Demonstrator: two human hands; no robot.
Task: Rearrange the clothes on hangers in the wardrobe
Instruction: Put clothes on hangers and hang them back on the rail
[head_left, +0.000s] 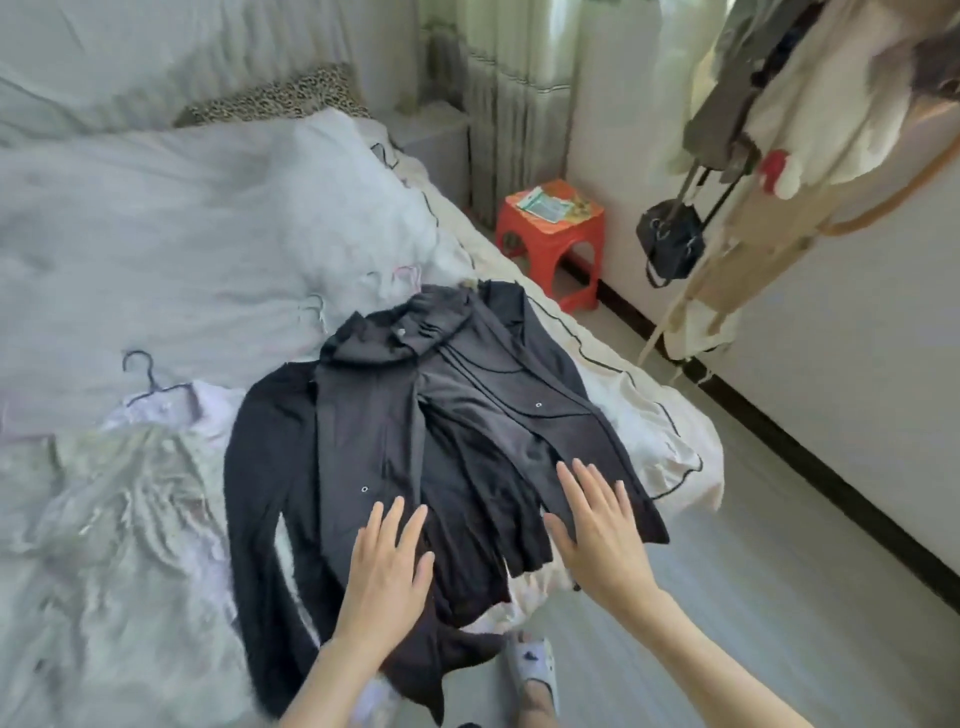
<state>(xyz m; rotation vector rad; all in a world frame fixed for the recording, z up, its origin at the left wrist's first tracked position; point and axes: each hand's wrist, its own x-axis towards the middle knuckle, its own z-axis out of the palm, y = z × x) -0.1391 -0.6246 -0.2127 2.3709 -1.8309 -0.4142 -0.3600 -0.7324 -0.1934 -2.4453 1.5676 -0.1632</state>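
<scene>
Head view showed both hands laid flat on a pile of dark clothes (415, 441) at the edge of the bed (660, 431). The left hand (387, 566) had its fingers straight and slightly spread, palm down on the lower middle of the pile, gripping nothing. The right hand (597, 525) lay just right of it, fingers also straight and fanned, pressing the lower right flap of the top garment; it pinched nothing either. The two hands were near each other but apart, with a strip of dark cloth between them.

The pile held several dark garments stacked one on another, the top one open at the front with small snaps showing, its collar pointing away from the person. A long dark sleeve trailed off the near side of the pile over the bed's edge.

Left of the pile lay a pale lilac garment on a dark hanger (150, 379), and nearer than that a crumpled pale green garment (119, 499). Beyond the pile a grey quilt (182, 218) was heaped. Right of the pile and farther off, a red stool (550, 239) stood on the floor with papers on top. Far right of the pile, a rack of hanging clothes (810, 104) carried a small black bag (670, 244). Below the pile, a foot in a white slipper (530, 670) stood on the floor.
</scene>
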